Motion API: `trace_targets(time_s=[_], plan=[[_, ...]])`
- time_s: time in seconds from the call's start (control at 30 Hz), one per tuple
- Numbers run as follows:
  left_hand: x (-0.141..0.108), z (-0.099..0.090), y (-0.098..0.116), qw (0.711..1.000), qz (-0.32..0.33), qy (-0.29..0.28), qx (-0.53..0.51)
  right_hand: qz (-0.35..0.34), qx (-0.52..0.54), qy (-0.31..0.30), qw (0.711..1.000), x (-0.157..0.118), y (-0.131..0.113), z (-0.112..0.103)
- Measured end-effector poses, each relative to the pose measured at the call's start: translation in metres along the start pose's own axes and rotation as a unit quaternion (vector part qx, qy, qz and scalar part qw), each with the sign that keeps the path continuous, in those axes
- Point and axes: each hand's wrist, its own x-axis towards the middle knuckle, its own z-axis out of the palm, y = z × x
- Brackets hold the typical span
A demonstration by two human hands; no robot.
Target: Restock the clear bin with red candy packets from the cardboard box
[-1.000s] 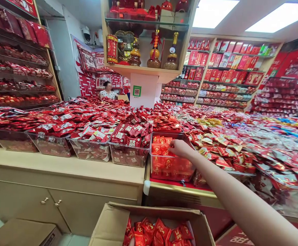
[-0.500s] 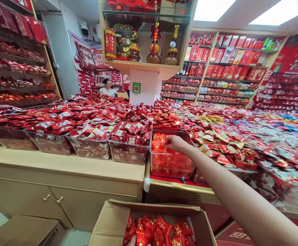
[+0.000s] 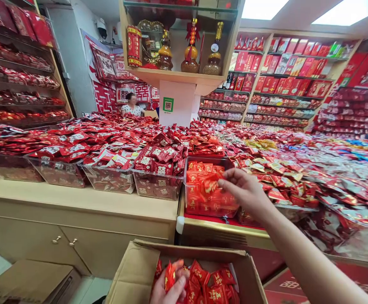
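Two hands are seen, and one red packet is gripped in each. By the right hand [image 3: 242, 188], a packet [image 3: 209, 186] is pinched between thumb and fingertips; it is blurred, and is held just left of the hand, at one clear tub [image 3: 196, 209]. Whether it is inside or in front of the rim cannot be told. Below and left of the right hand, a second packet [image 3: 170, 276] is gripped by the left hand [image 3: 167, 289], over one open carton [image 3: 136, 270]. Further packets are gathered in the tub and carton, too overlapped to be counted; in the carton, they are seen mostly right of the left hand.

Left of the right hand, four whole bins [image 3: 158, 188] are lined up on the bench [image 3: 107, 202], each heaped with wrapped pieces; a fifth is cut off at the view's edge. Two knobs [image 3: 56, 240] are fixed above and left of the left hand.

The right arm [image 3: 298, 236] is stretched up and leftward from the lower right, its fingers bent toward the thumb. The left hand is raised from the bottom edge, fingers curled, thumb set at the packet's right.
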Motion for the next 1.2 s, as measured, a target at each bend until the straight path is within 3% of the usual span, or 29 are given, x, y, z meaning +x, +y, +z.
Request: trace_targets(time_s=[0.07, 0.1, 0.17, 0.27, 0.4, 0.53, 0.67, 0.77, 0.83, 0.97, 1.1, 1.2], plan=[[-0.01, 0.017, 0.03, 0.995, 0.039, -0.071, -0.06, 0.057, 0.064, -0.033, 0.996, -0.035, 0.001, 0.016], [-0.015, 0.024, 0.045, 0.992, 0.063, -0.081, -0.079, 0.088, 0.091, -0.05, 0.991, -0.05, 0.004, 0.024], [-0.021, 0.037, 0.068, 0.989, 0.089, -0.074, -0.089, 0.142, 0.14, -0.067, 0.978, -0.074, 0.013, 0.036], [-0.025, 0.044, 0.084, 0.99, 0.115, -0.05, -0.062, 0.193, 0.2, -0.046, 0.96, -0.094, 0.028, 0.045], [-0.027, 0.043, 0.085, 0.993, 0.101, -0.056, -0.037, 0.226, 0.221, -0.03, 0.948, -0.105, 0.04, 0.047], [-0.028, 0.041, 0.085, 0.993, 0.103, -0.054, 0.012, 0.216, 0.188, -0.057, 0.956, -0.113, 0.043, 0.045], [-0.03, 0.038, 0.087, 0.98, 0.152, -0.05, 0.12, 0.189, 0.152, -0.102, 0.965, -0.121, 0.045, 0.044], [-0.031, 0.039, 0.087, 0.966, 0.207, -0.027, 0.154, 0.189, 0.141, -0.086, 0.968, -0.126, 0.047, 0.046], [-0.031, 0.04, 0.085, 0.963, 0.23, -0.018, 0.141, 0.203, 0.167, -0.042, 0.964, -0.128, 0.047, 0.05], [-0.027, 0.039, 0.075, 0.976, 0.208, -0.007, 0.072, 0.243, 0.243, 0.027, 0.939, -0.133, 0.046, 0.061], [-0.027, 0.038, 0.069, 0.986, 0.168, 0.009, 0.018, 0.268, 0.284, -0.008, 0.921, -0.138, 0.051, 0.064], [-0.029, 0.041, 0.066, 0.986, 0.158, 0.045, -0.013, 0.258, 0.256, -0.023, 0.931, -0.14, 0.057, 0.061]])
